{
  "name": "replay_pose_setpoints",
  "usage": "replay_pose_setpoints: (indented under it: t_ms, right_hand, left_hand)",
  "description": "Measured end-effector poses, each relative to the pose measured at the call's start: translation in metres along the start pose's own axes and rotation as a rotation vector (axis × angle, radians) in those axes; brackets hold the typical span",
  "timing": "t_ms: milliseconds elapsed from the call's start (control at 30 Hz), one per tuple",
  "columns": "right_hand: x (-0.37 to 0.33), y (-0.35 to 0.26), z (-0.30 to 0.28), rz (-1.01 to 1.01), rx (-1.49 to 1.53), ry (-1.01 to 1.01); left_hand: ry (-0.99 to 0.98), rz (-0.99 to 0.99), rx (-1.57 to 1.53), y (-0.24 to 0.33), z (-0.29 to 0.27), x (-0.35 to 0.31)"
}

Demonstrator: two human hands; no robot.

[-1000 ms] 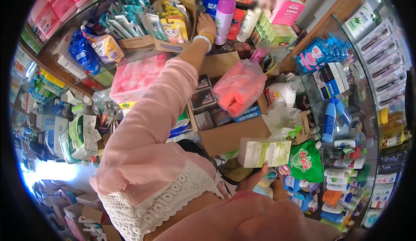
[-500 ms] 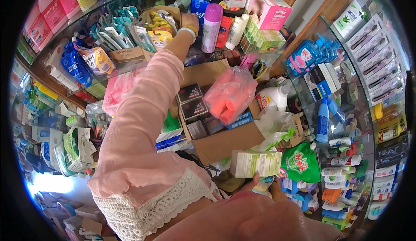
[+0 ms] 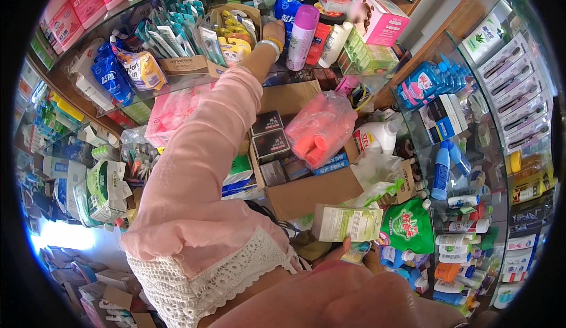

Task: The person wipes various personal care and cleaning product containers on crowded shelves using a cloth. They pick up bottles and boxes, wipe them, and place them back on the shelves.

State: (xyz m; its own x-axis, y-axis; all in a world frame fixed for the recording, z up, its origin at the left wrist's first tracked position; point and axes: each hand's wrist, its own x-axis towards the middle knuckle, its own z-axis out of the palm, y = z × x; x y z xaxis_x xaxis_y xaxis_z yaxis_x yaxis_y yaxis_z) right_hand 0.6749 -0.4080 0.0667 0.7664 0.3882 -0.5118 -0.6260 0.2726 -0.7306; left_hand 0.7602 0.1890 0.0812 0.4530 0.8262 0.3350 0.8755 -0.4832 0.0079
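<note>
My left arm, in a pink sleeve, stretches up to the glass shelf. My left hand [image 3: 273,31] is at the back between an open carton of yellow-packed items [image 3: 240,22] and a blue pouch [image 3: 287,10]; its fingers are hidden. A purple-capped spray can [image 3: 302,38] stands just right of it. Low in the view, my right hand [image 3: 346,246] grips a pale green and white box [image 3: 349,223], the thumb on its lower edge. A small clear-and-blue packet [image 3: 356,253] shows by those fingers; whether they hold it too is unclear.
Below the shelf, an open cardboard box [image 3: 312,195] holds black boxes [image 3: 271,144] and a bag of pink plastic items [image 3: 321,130]. A green pouch [image 3: 408,226] lies right of my right hand. Bottles crowd the glass shelf [image 3: 421,169] at right.
The whole view has shifted a little, moving the shelf goods rightward in the picture. My left hand stays between the carton and the blue pouch; my right hand keeps the pale box.
</note>
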Motion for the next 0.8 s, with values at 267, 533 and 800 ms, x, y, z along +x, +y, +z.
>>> replay_pose_setpoints:
  t_ms: [267,533,800]
  right_hand:
    - [0.018,0.022,-0.034,0.001,0.102,0.069]
    - [0.009,0.014,-0.018,0.196,0.093,0.006]
    - [0.009,0.022,-0.012,0.072,0.003,-0.063]
  left_hand:
    - [0.36,0.005,-0.268,0.01,-0.021,-0.005]
    - [0.675,0.172,-0.26,0.007,-0.085,0.007]
    - [1.044,0.416,-0.375,0.009,-0.134,-0.013]
